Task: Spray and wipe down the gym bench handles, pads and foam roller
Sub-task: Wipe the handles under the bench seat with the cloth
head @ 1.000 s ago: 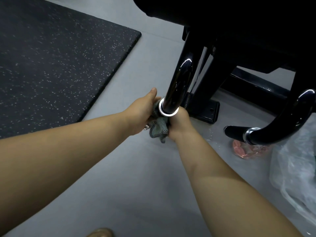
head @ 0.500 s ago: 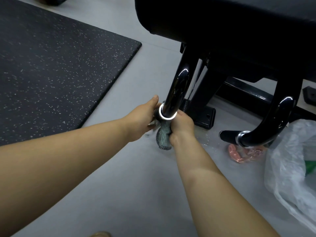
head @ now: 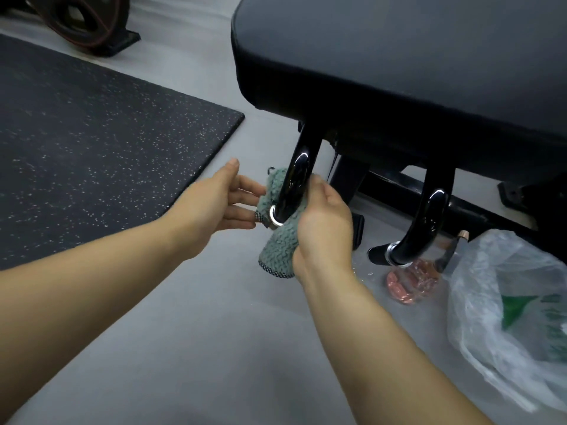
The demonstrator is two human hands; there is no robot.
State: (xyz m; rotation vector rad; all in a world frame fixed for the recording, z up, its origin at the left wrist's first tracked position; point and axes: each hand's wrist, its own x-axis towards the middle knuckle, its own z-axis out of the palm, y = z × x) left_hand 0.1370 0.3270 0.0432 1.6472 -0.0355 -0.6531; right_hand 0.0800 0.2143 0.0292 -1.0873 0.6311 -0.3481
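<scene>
Two hands out front: left hand point(head: 221, 204) relaxed, fingers straight, tips at the green cloth point(head: 279, 250); right hand point(head: 325, 228) clenched on that cloth, wrapping it round the glossy black handle point(head: 294, 185). Second handle point(head: 426, 219) at 3 o'clock. Bench pad point(head: 399, 56) at 12.

Fuzzy, nubbly green cloth point(head: 280, 250) at centre against a high-gloss black handle point(head: 296, 182) with a bright chrome ring point(head: 274, 216), a smooth matt vinyl-looking pad point(head: 399, 56) at one o'clock, a rough speckled rubber mat point(head: 92, 133) at ten, smooth matt grey floor point(head: 214, 332) at six, and a thin, crinkly translucent plastic bag point(head: 506, 317) at four.
</scene>
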